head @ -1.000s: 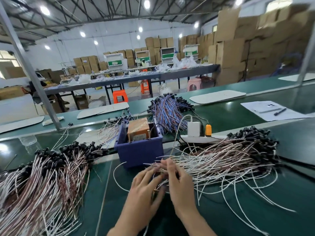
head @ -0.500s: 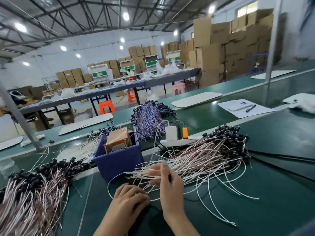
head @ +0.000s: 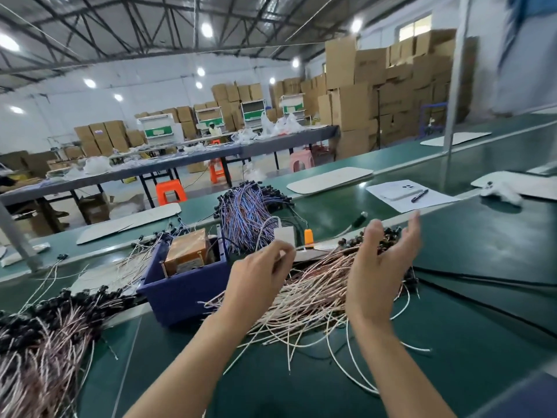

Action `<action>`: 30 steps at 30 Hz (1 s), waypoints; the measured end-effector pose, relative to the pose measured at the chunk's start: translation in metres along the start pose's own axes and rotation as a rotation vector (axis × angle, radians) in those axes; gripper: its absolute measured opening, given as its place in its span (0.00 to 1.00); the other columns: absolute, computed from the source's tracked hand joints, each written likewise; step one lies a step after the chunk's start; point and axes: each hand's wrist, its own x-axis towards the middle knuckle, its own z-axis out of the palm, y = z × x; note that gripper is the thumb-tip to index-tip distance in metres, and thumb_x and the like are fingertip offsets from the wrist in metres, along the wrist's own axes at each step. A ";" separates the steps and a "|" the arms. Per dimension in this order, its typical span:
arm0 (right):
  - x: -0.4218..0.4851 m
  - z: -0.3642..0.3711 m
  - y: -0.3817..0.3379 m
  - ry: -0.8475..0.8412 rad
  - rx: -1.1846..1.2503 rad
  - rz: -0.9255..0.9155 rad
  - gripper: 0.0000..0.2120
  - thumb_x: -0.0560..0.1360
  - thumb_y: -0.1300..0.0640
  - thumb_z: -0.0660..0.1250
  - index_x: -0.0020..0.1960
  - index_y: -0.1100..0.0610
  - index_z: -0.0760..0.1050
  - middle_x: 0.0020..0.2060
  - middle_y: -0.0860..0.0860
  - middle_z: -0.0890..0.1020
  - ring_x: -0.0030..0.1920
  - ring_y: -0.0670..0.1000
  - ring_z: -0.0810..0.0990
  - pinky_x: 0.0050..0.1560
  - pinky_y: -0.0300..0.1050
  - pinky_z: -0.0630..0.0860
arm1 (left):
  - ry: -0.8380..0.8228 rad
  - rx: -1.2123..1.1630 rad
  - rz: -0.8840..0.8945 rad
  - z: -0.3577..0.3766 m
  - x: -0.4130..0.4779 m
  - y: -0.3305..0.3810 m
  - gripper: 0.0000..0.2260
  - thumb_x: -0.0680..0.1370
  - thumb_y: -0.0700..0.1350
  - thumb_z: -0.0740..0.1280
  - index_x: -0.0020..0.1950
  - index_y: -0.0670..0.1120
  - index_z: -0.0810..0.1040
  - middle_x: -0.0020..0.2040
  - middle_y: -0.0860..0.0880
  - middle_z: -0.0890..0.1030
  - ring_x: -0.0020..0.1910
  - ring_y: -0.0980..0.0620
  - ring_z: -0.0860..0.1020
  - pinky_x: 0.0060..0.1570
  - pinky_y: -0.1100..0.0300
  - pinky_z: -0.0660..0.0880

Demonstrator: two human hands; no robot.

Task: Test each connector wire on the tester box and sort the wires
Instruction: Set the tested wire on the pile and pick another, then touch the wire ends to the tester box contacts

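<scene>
A loose pile of pink-white connector wires (head: 307, 297) with black connector ends lies on the green belt in front of me. My right hand (head: 379, 273) is raised over its right half, palm open, fingers spread, holding nothing. My left hand (head: 259, 282) hovers over the pile's left edge with fingertips pinched together; I make out no wire in them. The brown tester box (head: 187, 251) sits inside a blue bin (head: 187, 294) just left of my left hand. A second heap of similar wires (head: 45, 342) lies at the far left.
Behind the bin is a bundle of blue-purple wires (head: 247, 212). A power strip carries a white adapter (head: 284, 235) and an orange plug (head: 308, 238). Paper with a pen (head: 407, 194) lies at back right. Metal posts (head: 452, 101) rise from the line.
Both hands have lifted off the wire pile. The right hand has risen and opened towards the right; the left hand has come up with fingertips pinched. The camera has tilted left and up.
</scene>
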 end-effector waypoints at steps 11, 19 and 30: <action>-0.076 -0.025 0.045 -0.396 -0.376 -0.335 0.24 0.82 0.50 0.53 0.78 0.46 0.60 0.78 0.49 0.62 0.79 0.45 0.57 0.75 0.40 0.56 | -0.304 0.046 0.035 0.068 0.010 -0.009 0.20 0.84 0.58 0.57 0.74 0.55 0.70 0.69 0.54 0.75 0.68 0.50 0.70 0.70 0.51 0.67; -0.100 0.025 0.066 -0.695 -0.500 -0.339 0.20 0.82 0.59 0.61 0.73 0.50 0.69 0.72 0.49 0.70 0.74 0.49 0.64 0.75 0.43 0.59 | -0.266 0.012 -0.100 -0.013 -0.082 -0.071 0.20 0.82 0.62 0.53 0.70 0.58 0.72 0.64 0.62 0.74 0.66 0.61 0.68 0.66 0.59 0.66; 0.015 0.067 0.091 -1.104 -1.234 -0.382 0.17 0.84 0.56 0.53 0.69 0.52 0.75 0.65 0.50 0.80 0.66 0.51 0.77 0.73 0.52 0.64 | 0.049 -0.115 -0.520 -0.027 -0.156 -0.115 0.12 0.84 0.50 0.58 0.63 0.53 0.78 0.56 0.61 0.76 0.59 0.58 0.70 0.58 0.61 0.66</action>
